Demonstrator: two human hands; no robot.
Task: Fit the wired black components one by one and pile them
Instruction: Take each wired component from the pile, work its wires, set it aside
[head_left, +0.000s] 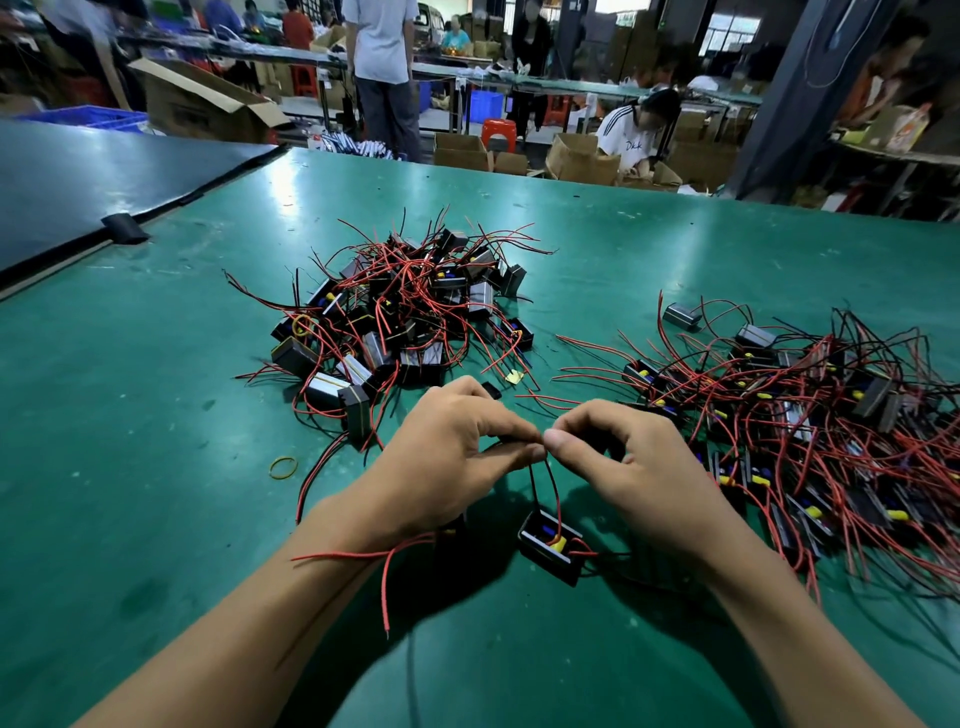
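Note:
A small open black box (549, 545) with a yellow and blue part inside hangs just above the green table (156, 415) by its red and black wires. My left hand (452, 457) pinches those wires at the top, fingertip to fingertip with my right hand (634, 467), which pinches them too. More red wires trail out under my left wrist. One heap of wired black components (400, 312) lies beyond my hands at centre. A second, flatter heap (810, 415) spreads at the right.
A yellow rubber band (283, 466) lies left of my left hand, and a small yellow scrap (514, 376) sits between the heaps. A dark board (104, 171) covers the table's far left. People, cardboard boxes and benches stand beyond the far edge.

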